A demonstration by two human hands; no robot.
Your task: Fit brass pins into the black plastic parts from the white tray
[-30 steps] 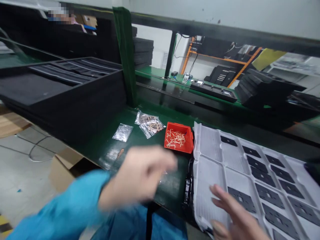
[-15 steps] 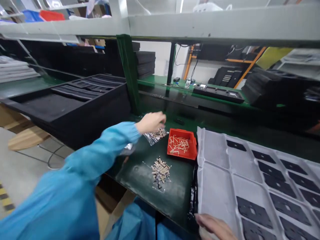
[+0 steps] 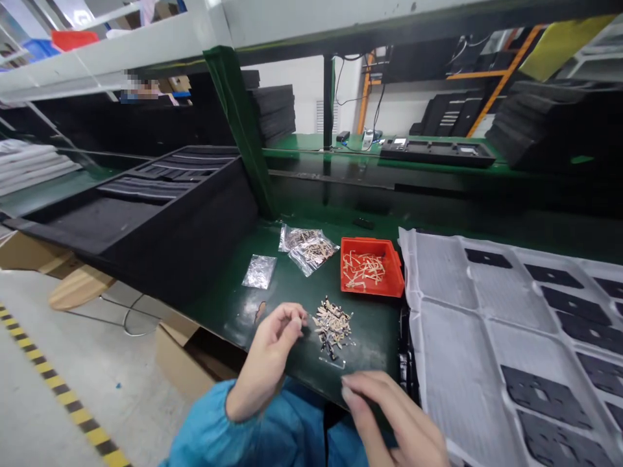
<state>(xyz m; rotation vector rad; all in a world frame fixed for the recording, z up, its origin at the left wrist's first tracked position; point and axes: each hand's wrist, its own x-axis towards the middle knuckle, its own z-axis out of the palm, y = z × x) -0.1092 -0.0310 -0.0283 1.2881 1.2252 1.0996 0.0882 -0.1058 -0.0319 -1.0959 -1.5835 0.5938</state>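
Note:
My left hand [image 3: 272, 353] is closed in a pinch just left of a pile of small beige and black parts [image 3: 333, 327] on the green table [image 3: 292, 285]; whatever it may hold is too small to make out. Near the table's front edge, my right hand [image 3: 389, 415] has its thumb and forefinger apart, with nothing visible between them. A thin clear strip [image 3: 332, 363] lies just below the pile. Behind the pile is a red bin [image 3: 396, 279] holding thin pale pieces [image 3: 364, 269]. Clear bags of small parts [image 3: 311, 250] lie left of the bin.
To the right, a grey compartment tray [image 3: 445, 344] holds flat black plates [image 3: 545, 395]. Another clear bag [image 3: 259, 271] lies on the left of the table. A large black foam box [image 3: 195, 227] stands beyond it. A metal shelf beam [image 3: 311, 26] crosses overhead.
My left hand has drawn back from the bags to beside the pile, now pinched. My right hand has moved left off the tray's edge, and the view has shifted slightly.

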